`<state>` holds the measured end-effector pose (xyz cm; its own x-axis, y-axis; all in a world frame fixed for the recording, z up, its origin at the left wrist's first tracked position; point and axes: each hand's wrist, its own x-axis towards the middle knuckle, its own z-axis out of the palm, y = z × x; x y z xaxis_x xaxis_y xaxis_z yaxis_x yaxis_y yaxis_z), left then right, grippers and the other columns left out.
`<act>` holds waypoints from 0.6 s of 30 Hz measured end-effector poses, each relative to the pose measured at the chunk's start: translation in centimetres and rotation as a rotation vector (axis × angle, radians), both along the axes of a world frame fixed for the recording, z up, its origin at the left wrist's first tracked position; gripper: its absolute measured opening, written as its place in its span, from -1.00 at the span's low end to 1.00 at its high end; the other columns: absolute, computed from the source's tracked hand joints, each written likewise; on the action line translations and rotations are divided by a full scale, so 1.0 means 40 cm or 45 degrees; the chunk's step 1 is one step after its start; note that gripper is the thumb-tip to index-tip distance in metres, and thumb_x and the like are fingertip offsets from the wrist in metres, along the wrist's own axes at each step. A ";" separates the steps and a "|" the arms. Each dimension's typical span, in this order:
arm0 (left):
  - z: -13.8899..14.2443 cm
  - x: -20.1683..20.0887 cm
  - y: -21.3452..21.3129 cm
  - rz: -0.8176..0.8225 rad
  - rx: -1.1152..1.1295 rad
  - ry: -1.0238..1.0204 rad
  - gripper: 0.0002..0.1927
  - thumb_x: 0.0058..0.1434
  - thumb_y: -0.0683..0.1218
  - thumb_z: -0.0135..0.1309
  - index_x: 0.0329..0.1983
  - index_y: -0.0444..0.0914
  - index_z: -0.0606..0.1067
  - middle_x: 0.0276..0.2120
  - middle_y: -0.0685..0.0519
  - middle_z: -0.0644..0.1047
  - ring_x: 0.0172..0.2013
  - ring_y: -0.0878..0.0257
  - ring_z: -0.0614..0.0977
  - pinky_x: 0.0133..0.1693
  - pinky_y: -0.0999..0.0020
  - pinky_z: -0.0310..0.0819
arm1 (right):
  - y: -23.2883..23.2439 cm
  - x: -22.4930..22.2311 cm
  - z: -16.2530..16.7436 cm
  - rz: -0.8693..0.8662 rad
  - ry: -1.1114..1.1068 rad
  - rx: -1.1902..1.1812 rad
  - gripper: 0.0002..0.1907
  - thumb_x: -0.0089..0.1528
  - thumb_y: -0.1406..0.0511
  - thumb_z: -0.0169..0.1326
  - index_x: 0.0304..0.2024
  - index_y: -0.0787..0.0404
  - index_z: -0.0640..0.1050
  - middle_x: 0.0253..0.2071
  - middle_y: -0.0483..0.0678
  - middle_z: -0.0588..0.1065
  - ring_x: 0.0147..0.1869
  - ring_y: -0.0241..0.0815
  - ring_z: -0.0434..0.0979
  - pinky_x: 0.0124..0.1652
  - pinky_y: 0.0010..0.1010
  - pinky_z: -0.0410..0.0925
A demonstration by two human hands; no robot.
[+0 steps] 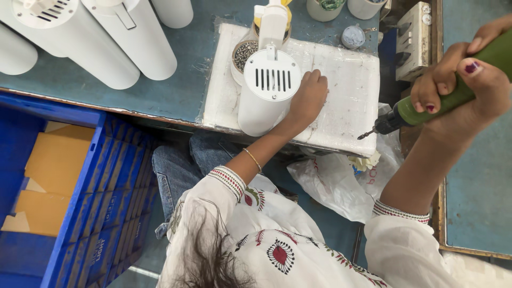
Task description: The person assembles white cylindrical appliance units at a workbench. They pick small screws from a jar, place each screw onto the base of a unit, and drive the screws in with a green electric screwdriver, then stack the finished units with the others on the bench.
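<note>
My left hand (308,98) rests against the side of a white cylindrical housing (266,93) with a slotted round end cap, which stands on a white foam pad (346,90). My right hand (461,85) grips a green electric screwdriver (426,104) held off to the right, its bit pointing left and down, above the pad's right edge. A small round bowl of screws (244,53) sits on the pad just behind the housing.
Several white cylinders (101,42) lie at the back left of the blue table. A blue plastic crate (80,197) with brown cardboard stands at the left. A crumpled plastic bag (341,181) hangs under the pad. A white switch box (413,40) sits at the right.
</note>
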<state>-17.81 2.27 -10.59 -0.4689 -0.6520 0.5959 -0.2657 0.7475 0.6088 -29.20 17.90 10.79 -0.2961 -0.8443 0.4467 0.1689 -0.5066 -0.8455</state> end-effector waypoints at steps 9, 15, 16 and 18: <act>0.147 0.143 0.092 -0.452 0.699 0.266 -0.88 0.21 -0.16 0.22 -0.34 -0.29 0.51 -0.40 0.04 0.64 -0.35 0.26 0.69 -0.24 0.40 0.55 | 0.009 -0.176 -0.114 0.130 -0.166 -0.182 -0.69 0.56 0.19 -0.12 -0.25 0.17 0.23 -0.52 -0.16 0.14 -0.64 -0.36 0.18 -0.55 -0.48 0.17; 0.187 0.292 0.178 -0.714 0.958 0.345 -0.76 0.19 -0.21 0.24 -0.07 -0.22 0.58 -0.29 0.10 0.67 -0.25 0.39 0.66 -0.21 0.45 0.51 | -0.014 -0.256 -0.171 0.080 -0.226 -0.274 -0.58 0.55 0.33 -0.20 -0.46 0.15 0.18 -0.54 -0.18 0.15 -0.63 -0.41 0.20 -0.56 -0.53 0.18; 0.191 0.308 0.184 -0.751 0.989 0.379 -0.71 0.20 -0.22 0.23 -0.01 -0.22 0.57 -0.29 0.10 0.67 -0.24 0.39 0.66 -0.20 0.45 0.50 | -0.023 -0.249 -0.171 0.095 -0.234 -0.284 -0.58 0.55 0.33 -0.21 -0.46 0.15 0.18 -0.54 -0.17 0.15 -0.62 -0.41 0.20 -0.56 -0.53 0.18; 0.202 0.330 0.189 -0.771 0.976 0.472 -0.70 0.26 -0.23 0.19 0.06 -0.21 0.53 -0.24 0.10 0.67 -0.16 0.40 0.67 -0.12 0.46 0.53 | -0.041 -0.223 -0.163 0.126 -0.230 -0.279 -0.56 0.57 0.31 -0.22 -0.45 0.13 0.16 -0.53 -0.16 0.16 -0.63 -0.41 0.20 -0.55 -0.54 0.18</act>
<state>-4.62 9.82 -2.51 -0.7158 -0.6329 0.2950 0.3249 0.0721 0.9430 -38.12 16.25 4.26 -0.3084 -0.7624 0.5688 0.3642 -0.6471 -0.6698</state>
